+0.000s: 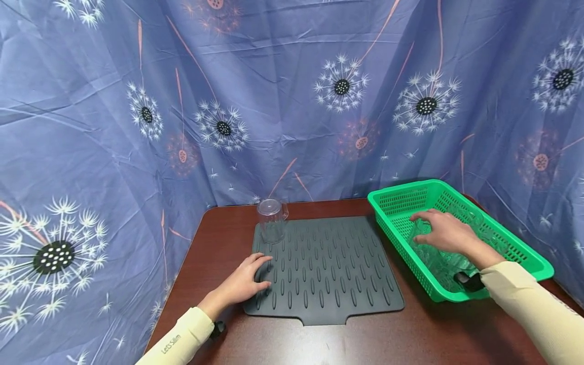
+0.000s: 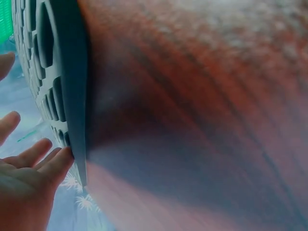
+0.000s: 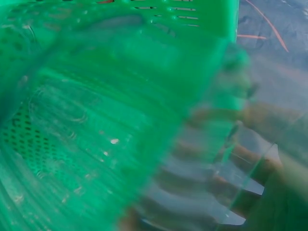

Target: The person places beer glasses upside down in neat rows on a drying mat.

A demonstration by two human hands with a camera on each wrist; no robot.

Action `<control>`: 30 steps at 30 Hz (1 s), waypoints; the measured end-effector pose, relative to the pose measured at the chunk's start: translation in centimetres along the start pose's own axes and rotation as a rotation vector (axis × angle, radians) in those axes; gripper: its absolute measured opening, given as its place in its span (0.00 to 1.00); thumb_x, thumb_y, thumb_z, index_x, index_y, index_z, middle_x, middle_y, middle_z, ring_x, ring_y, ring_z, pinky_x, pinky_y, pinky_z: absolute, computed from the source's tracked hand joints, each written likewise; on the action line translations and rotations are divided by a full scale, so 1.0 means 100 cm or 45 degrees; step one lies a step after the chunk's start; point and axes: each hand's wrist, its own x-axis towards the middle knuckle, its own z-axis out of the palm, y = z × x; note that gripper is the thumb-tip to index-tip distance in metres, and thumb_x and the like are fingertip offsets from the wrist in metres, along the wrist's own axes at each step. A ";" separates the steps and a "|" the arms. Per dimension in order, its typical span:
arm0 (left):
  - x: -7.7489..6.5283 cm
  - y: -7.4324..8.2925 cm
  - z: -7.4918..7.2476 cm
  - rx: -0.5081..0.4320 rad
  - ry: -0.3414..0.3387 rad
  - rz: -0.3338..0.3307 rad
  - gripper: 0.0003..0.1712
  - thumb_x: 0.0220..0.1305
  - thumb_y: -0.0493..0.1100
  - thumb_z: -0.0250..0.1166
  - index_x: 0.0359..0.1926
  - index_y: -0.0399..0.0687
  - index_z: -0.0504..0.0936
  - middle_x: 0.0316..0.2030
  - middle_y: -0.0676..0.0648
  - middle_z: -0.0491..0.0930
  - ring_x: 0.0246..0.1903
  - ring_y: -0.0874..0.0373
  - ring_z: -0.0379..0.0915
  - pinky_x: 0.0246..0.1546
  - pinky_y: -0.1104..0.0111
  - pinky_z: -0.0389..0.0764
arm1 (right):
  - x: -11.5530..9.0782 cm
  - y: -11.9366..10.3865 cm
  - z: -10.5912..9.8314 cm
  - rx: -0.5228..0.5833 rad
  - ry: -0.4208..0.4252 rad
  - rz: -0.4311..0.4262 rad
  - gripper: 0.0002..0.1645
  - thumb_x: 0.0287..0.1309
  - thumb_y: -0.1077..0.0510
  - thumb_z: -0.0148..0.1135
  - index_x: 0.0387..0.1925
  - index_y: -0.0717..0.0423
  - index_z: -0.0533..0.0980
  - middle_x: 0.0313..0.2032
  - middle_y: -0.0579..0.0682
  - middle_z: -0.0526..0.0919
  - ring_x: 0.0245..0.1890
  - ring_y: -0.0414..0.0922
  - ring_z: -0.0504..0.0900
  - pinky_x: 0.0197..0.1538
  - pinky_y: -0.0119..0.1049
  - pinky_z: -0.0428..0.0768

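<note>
My right hand (image 1: 444, 230) reaches into the green basket (image 1: 401, 258), thumb and fingers curved around a clear glass (image 3: 144, 120). In the right wrist view the fingers show through the transparent wall, blurred. Near the left edge of a dark grey ridged mat (image 1: 324, 274), my left hand (image 1: 242, 281) has its fingers loosely spread and holds nothing. Its fingertips lie right at the mat's edge in the left wrist view. A clear glass mug (image 1: 272, 223) stands upside down on the mat's back left corner, handle to the right.
Several more clear glasses (image 1: 440, 268) lie in the basket, which stands on the right of the brown wooden table (image 1: 219, 238). Behind the table hangs a blue curtain (image 1: 283, 101) with a dandelion print.
</note>
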 end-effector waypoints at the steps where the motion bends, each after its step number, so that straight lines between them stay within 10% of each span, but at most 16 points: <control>1: 0.000 0.000 0.001 0.006 -0.003 0.006 0.37 0.61 0.46 0.72 0.70 0.46 0.72 0.68 0.35 0.67 0.68 0.39 0.64 0.64 0.44 0.69 | 0.000 0.000 0.000 0.001 -0.002 0.002 0.36 0.53 0.44 0.74 0.62 0.51 0.76 0.62 0.68 0.73 0.46 0.65 0.81 0.28 0.49 0.76; 30: -0.006 -0.003 0.005 0.096 -0.236 0.021 0.48 0.51 0.56 0.78 0.71 0.50 0.71 0.75 0.38 0.57 0.75 0.40 0.51 0.67 0.45 0.66 | 0.001 0.006 -0.013 0.122 0.057 -0.043 0.35 0.56 0.44 0.73 0.61 0.57 0.76 0.55 0.70 0.77 0.50 0.67 0.79 0.39 0.57 0.78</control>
